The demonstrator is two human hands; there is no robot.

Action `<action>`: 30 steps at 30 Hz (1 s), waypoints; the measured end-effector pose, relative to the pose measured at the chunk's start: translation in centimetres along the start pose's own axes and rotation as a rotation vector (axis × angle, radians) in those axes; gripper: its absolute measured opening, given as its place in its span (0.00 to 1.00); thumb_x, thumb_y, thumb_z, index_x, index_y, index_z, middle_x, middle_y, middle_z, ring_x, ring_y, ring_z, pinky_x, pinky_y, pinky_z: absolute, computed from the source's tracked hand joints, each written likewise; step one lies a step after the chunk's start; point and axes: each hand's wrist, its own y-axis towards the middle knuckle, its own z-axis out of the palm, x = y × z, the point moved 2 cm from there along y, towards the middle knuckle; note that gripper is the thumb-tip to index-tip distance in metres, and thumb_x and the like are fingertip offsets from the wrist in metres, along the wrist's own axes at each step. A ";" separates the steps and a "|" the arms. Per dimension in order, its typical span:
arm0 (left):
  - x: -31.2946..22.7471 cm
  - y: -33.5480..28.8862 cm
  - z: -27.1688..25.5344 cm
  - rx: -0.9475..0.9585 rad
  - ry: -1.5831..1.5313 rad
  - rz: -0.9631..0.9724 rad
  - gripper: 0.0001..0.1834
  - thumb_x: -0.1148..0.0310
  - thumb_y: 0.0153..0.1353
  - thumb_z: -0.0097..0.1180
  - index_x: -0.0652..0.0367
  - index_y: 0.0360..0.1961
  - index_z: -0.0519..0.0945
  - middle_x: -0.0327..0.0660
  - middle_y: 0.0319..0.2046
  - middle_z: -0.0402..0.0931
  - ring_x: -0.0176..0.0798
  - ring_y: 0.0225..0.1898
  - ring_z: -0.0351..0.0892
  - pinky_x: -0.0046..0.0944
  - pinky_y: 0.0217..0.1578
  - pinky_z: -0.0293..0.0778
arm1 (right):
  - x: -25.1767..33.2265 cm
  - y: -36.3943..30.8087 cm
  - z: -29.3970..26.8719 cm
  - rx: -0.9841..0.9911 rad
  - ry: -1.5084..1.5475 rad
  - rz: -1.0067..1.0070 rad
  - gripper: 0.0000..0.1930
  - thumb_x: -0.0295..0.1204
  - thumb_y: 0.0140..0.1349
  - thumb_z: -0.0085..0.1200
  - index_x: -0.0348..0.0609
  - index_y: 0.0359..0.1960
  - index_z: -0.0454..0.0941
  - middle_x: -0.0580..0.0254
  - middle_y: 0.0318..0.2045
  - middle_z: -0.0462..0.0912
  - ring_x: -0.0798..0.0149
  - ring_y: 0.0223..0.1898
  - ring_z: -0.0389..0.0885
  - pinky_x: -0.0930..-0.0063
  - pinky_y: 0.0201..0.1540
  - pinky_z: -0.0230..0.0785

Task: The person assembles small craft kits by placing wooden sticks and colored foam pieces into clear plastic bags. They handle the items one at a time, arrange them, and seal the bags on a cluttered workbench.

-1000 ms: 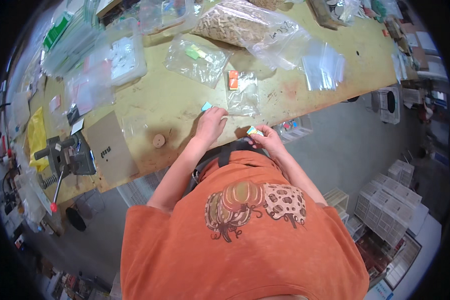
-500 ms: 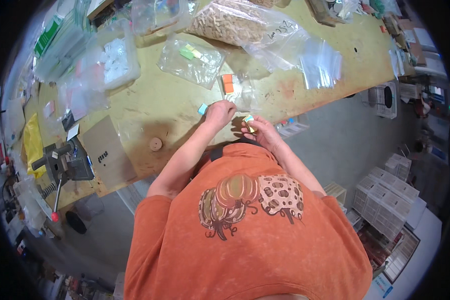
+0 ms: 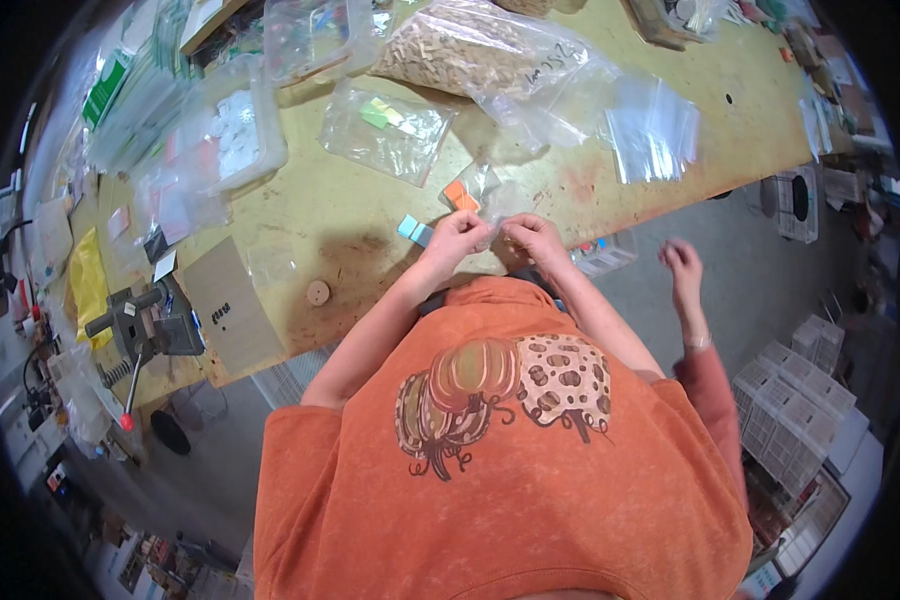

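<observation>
My left hand [image 3: 458, 236] and my right hand [image 3: 536, 241] meet near the table's front edge, fingertips pinched on a small clear plastic bag [image 3: 497, 208] between them. What the bag holds, if anything, I cannot make out. Just beyond my left fingers lies an orange piece [image 3: 461, 196] beside more clear plastic. A light blue piece [image 3: 415, 230] rests left of my left hand, partly hidden by it. Farther off, a larger clear bag [image 3: 388, 138] has green and yellow pieces [image 3: 382, 112] on or in it.
At the back lies a big bag of small wooden pieces [image 3: 450, 50], with flat clear bags [image 3: 652, 130] to its right. A lever press [image 3: 150, 320] stands left; a wooden disc [image 3: 318, 292] lies nearer. Another person's hand [image 3: 682, 268] reaches in at right.
My right hand has moved up to meet my left at the small bag. The yellow piece it held no longer shows. The orange piece has tilted; another person's arm has appeared at right.
</observation>
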 end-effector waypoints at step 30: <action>-2.6 -0.1 2.1 -0.178 0.195 0.358 0.09 0.77 0.55 0.55 0.59 0.26 0.66 0.32 0.20 0.72 0.23 0.20 0.70 0.28 0.22 0.68 | 8.8 -4.0 1.7 0.211 -0.036 0.113 0.19 0.38 0.58 0.58 0.39 0.46 0.74 0.65 0.36 0.80 0.76 0.21 0.74 0.85 0.21 0.66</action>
